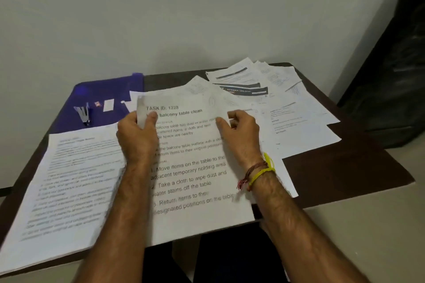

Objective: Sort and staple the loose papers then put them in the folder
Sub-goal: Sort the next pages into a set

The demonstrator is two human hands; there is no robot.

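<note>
At the table's [345, 174] near edge, both hands hold a printed sheet [195, 167]: the left hand [136, 138] pinches its top left corner, the right hand [241, 133] grips its right edge. Loose papers [276, 99] cover the far right corner; a stapler [83, 112] lies on the purple folder [110, 92] at far left, a stack [69, 190] along the left edge.

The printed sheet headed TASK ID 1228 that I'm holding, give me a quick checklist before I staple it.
1. White printed sheet headed TASK ID 1228 gripped: ok, left hand pinches its top left corner, right hand holds its right edge.
2. Corner squared with sheets behind: cannot tell.
3. Silver stapler reachable: ok, lying on the purple plastic folder.
4. A hand free to take it: not ok, both hold paper.
5. Loose white papers sorted: not ok, scattered on the right.
6. Sorted white stack on the left: ok.
</note>
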